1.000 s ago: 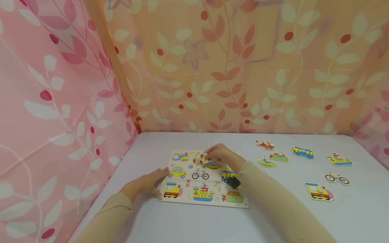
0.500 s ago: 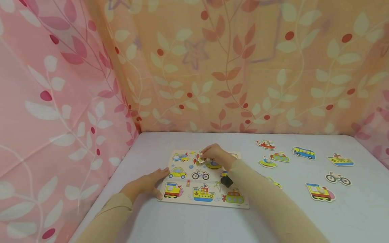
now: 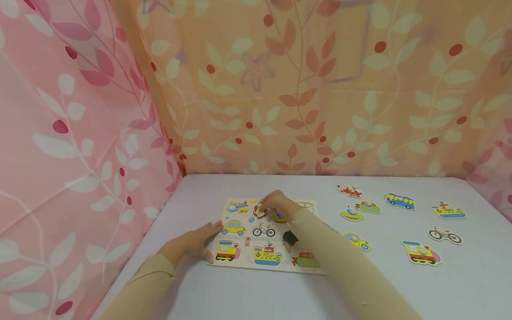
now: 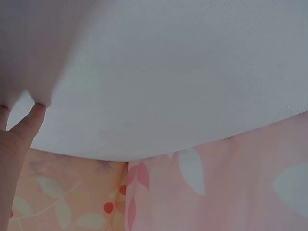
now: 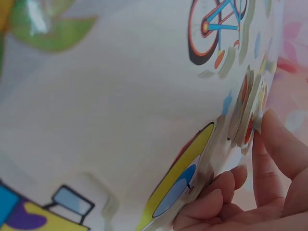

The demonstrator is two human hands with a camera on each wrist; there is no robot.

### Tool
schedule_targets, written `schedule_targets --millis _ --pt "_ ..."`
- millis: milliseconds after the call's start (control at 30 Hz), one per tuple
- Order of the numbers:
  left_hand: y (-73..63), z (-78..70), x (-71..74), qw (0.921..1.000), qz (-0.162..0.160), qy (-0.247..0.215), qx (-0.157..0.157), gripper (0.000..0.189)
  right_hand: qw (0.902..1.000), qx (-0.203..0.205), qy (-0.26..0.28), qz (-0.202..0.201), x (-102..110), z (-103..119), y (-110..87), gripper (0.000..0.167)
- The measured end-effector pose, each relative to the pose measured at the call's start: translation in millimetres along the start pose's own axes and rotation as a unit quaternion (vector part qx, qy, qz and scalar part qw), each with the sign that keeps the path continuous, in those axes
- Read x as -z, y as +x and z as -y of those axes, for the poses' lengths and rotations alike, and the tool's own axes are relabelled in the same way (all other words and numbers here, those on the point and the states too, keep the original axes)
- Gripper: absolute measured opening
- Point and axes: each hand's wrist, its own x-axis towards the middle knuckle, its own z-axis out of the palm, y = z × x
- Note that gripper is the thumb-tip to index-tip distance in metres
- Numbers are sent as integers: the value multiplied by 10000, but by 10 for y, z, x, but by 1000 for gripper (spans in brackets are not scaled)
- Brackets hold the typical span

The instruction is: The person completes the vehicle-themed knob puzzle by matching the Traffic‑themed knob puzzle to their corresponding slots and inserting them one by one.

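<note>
A wooden puzzle board (image 3: 246,254) printed with vehicles lies flat on the table. My left hand (image 3: 192,241) rests at its left edge, fingers extended and thumb near the lower left corner. Over the board's upper middle, my right hand (image 3: 281,204) pinches the knob of a red and white puzzle piece (image 3: 259,212). In the right wrist view the piece (image 5: 248,122) sits close over its matching picture, thumb and forefinger at the knob. The other fingers curl beside the yellow saucer picture (image 5: 180,180). The left wrist view shows only part of the hand (image 4: 19,137) and white cloth.
Loose knobbed pieces lie right of the board: a helicopter (image 3: 350,190), saucer (image 3: 352,214), submarine (image 3: 367,206), bus (image 3: 399,201), ship (image 3: 448,210), bicycle (image 3: 445,235), train (image 3: 421,254) and car (image 3: 358,241). Floral curtains (image 3: 256,89) stand behind and at both sides.
My right hand has moved left and slightly down, bringing the piece over the upper middle picture. The loose car piece has come into view from behind the right sleeve. My left hand stays put.
</note>
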Motion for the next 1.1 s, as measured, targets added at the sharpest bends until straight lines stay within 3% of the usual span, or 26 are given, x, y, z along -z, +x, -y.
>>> schedule_targets --millis 233,333,400,467,567,700,900,1100 --pt "-5 3 5 10000 36 -18 -10 102 9995 27 -269 129 -6 1 -12 19" --pt "0 3 -5 10000 12 2 13 102 9928 240 -1150 246 -10 7 -19 16" --pt "1 3 -10 10000 5 15 -6 102 9814 378 -1856 319 -9 11 -14 17" --pt "1 5 -14 10000 -2 45 -13 101 9746 455 -2152 410 1 14 -4 19" --pt "-1 -2 -9 10000 -6 49 -11 101 9831 310 -1724 525 42 8 4 21" --pt "-17 -4 -9 10000 9 -4 -9 101 9951 54 -717 685 87 -23 -33 21" --pt "-22 11 -9 9999 28 -97 7 102 9964 83 114 840 153 -76 -97 26" --pt "8 13 -10 10000 68 7 42 103 9918 -83 967 832 194 -144 -7 32"
